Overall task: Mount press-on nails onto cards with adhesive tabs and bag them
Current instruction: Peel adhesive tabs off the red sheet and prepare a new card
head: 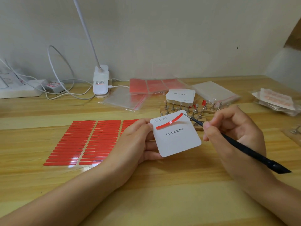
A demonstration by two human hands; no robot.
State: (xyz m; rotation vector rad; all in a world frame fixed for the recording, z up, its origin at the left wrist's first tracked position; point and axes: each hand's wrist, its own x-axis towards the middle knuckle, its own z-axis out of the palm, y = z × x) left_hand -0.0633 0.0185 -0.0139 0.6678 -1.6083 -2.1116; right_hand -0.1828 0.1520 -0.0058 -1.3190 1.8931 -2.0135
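Red adhesive strip (169, 122) lies curved across the upper part of a white card (176, 141) printed "Handmade Nail", with small size boxes along its top edge. The strip's left end sits on the card; its right end lifts toward the card's top right corner, where the fine metal tip of a black tool (244, 150) meets it. The left hand (138, 141) grips the card at its left edge, thumb on the face near the top left corner and fingers curled underneath, holding it tilted above the wooden surface (146, 193). The right hand (234, 132) is closed around the tool like a pen, its fingers curled on the shaft near the tip while the flat black end sticks out past the wrist to the lower right.

Just left of the left hand, a clear sheet of red adhesive strips (81, 142) lies flat on the surface in columns. Behind the card stands a wooden rack of small metal nail stands (187, 109), and on it rests a stack of blank cards (180, 95). Further back lie clear zip bags (125, 100) with red seals, sheets of red tabs (154, 84) and another pile of bags (215, 92). At the far right edge sit bagged finished cards (276, 100). A white clip lamp (101, 82) and its cables (57, 70) stand by the wall at the left.
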